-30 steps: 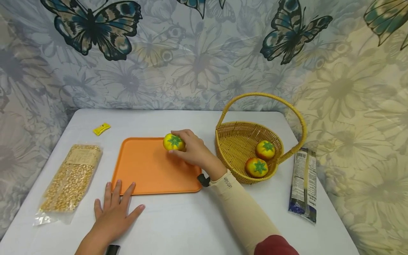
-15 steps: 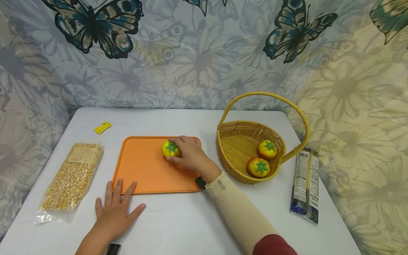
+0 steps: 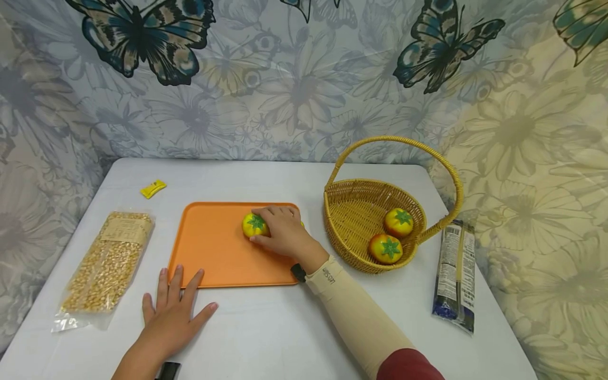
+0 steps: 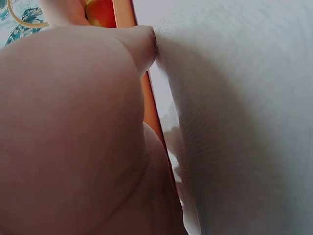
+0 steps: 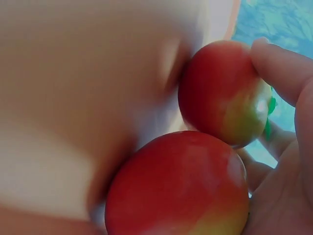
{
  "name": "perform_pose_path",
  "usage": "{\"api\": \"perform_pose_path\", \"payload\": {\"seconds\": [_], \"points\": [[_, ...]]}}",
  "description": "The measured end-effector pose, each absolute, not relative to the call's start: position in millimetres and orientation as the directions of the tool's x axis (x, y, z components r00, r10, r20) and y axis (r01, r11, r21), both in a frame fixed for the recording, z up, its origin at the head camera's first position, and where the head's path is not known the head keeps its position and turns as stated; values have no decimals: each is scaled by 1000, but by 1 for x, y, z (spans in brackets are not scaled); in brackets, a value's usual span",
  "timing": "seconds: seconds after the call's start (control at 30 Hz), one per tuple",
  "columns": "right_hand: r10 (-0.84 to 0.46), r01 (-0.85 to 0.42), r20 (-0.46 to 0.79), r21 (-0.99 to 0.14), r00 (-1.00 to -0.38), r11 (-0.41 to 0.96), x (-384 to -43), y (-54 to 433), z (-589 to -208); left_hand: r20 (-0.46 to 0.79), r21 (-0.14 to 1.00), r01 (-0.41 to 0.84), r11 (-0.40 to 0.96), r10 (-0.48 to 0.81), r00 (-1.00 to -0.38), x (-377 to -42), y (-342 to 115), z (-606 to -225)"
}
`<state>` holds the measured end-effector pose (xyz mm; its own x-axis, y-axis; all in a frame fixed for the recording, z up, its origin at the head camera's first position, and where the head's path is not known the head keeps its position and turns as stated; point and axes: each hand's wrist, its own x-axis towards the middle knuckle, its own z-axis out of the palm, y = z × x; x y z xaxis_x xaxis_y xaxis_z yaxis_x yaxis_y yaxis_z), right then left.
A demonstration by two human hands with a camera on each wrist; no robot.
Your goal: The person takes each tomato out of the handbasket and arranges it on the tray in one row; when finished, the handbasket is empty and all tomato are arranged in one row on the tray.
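Note:
My right hand is over the right part of an orange tray, thumb and fingers around a yellow-red tomato with a green star-shaped top. The right wrist view has that tomato between thumb and fingers, and a second tomato close under the palm. Only a sliver of the second one shows past the hand in the head view. With fingers spread, my left hand lies at the tray's front left edge, its fingertips over the rim. The left wrist view is mostly filled by this hand.
Right of the tray stands a wicker basket with a tall handle, holding two more tomatoes. A dark packet lies beyond it. On the left are a bag of corn kernels and a small yellow wrapper.
My right hand has lowered the tomato slightly toward the tray and settled there. The left hand has stayed in place. The head view has shifted a little.

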<state>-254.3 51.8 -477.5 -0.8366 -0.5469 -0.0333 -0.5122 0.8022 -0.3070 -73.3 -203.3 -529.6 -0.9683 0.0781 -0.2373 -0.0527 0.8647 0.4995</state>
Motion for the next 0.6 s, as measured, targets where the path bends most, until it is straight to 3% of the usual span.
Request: {"api": "perform_pose_path", "payload": {"seconds": [0.6], "points": [[-525, -480, -47, -339, -850, 809, -252, 56, -468, -260, 489, -68, 869, 72, -963, -74, -201, -527]]}}
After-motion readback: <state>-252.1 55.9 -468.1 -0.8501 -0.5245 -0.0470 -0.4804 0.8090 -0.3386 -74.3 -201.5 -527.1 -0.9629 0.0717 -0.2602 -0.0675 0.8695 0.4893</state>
